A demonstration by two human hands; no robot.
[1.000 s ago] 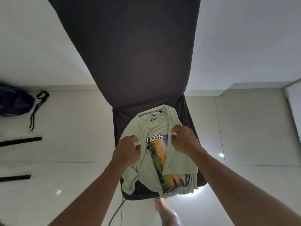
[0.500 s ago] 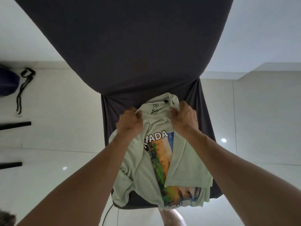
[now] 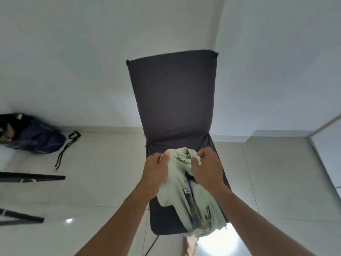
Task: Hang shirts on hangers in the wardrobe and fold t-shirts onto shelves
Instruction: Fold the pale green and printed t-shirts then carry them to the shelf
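Fabric of a pale green t-shirt (image 3: 186,191) bunches and hangs over the dark chair (image 3: 173,100) seat, its printed front crumpled inward. Left hand (image 3: 156,172) and right hand (image 3: 207,169) each clench the cloth near the collar, fingers curled tight on it. A dark bag (image 3: 31,134) lies on the tiled floor (image 3: 96,182) well to the left.

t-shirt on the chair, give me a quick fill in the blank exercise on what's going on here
1. Both hands, left hand and right hand, grip the pale green t-shirt near its ____.
2. The t-shirt hangs over the seat of a dark ____.
3. A dark blue ____ lies on the floor at the left by the wall.

Missing words: collar; chair; bag
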